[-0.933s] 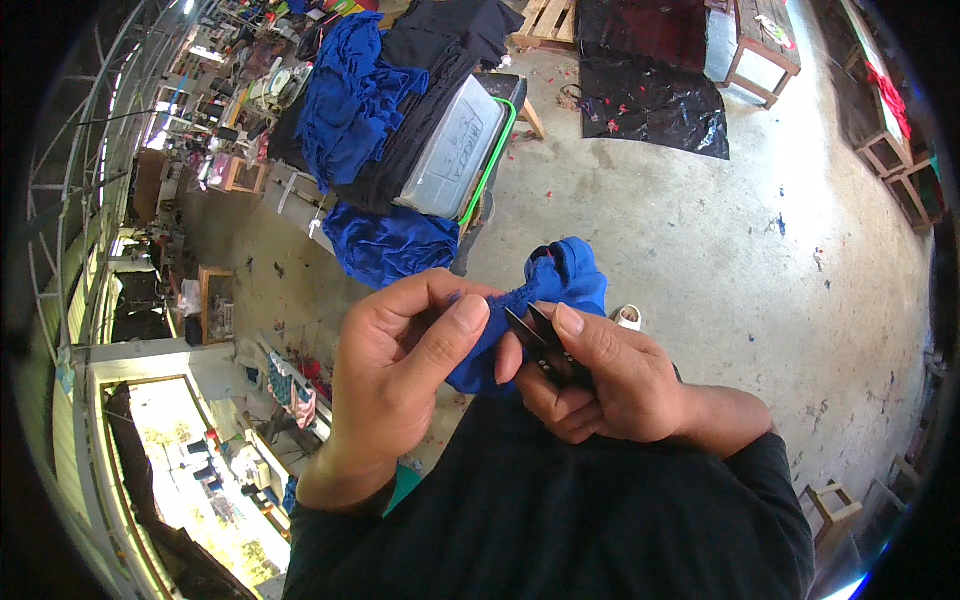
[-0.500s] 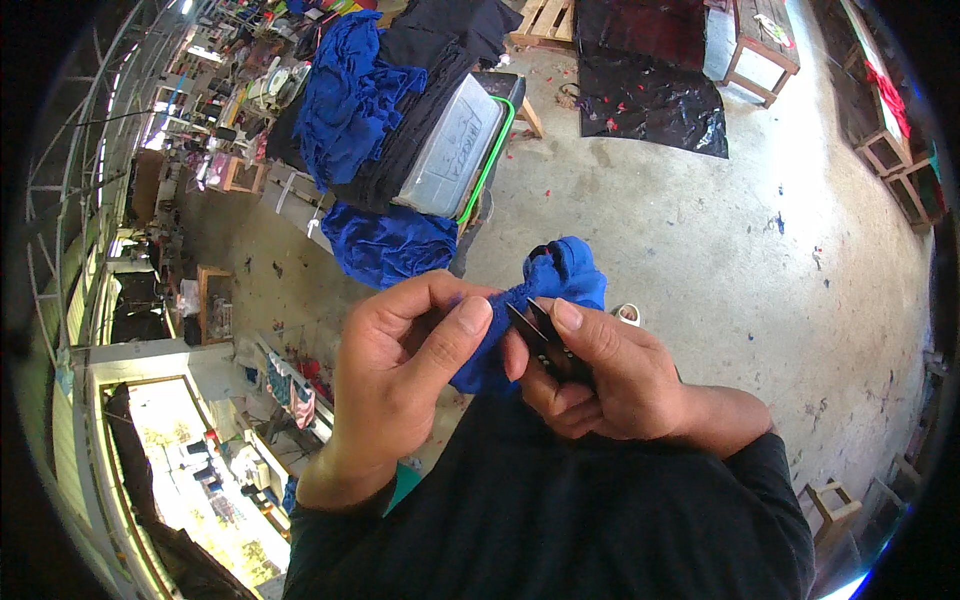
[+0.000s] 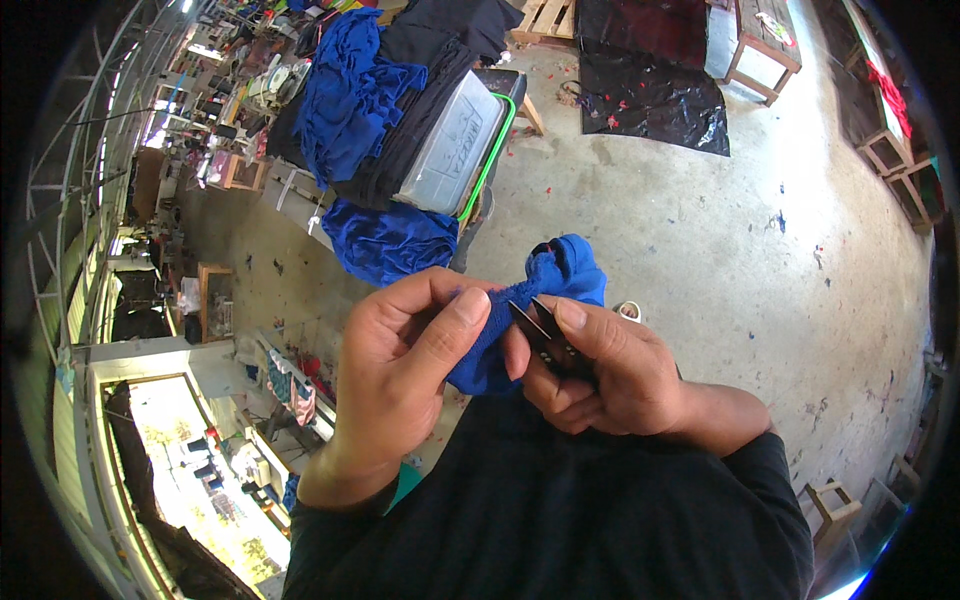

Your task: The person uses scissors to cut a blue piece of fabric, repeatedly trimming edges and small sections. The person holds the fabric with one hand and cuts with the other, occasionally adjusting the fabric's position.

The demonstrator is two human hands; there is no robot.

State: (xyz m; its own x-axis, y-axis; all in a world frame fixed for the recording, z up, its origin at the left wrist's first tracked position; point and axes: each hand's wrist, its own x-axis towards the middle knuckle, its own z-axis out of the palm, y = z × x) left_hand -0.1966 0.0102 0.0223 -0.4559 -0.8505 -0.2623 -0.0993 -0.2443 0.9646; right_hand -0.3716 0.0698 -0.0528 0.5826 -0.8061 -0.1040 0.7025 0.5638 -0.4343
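Observation:
My left hand (image 3: pixel 405 360) pinches the edge of a blue piece of fabric (image 3: pixel 490 352) between thumb and forefinger. The cloth runs on behind both hands, and a bunched end of it stands up beyond them. Small dark thread snips (image 3: pixel 552 342) are gripped in my right hand (image 3: pixel 615 375), thumb on top and fingers curled beneath. Their two pointed blades are parted and lie right beside the fabric's edge, aimed up and left. My right forefinger reaches close to the cloth. Whether a thread lies between the blades is too small to tell.
Ahead to the left, blue cloth (image 3: pixel 355 100) and dark fabric are piled around a clear plastic box (image 3: pixel 455 145) with a green rim. A white roll or cup (image 3: pixel 629 312) is beyond my right hand. Black plastic sheeting (image 3: pixel 655 105) lies on the concrete floor near a wooden table (image 3: pixel 760 50).
The snips have shifted very slightly to the right, and their tips sit a little further from the left thumb. Both hands keep their hold on cloth and snips.

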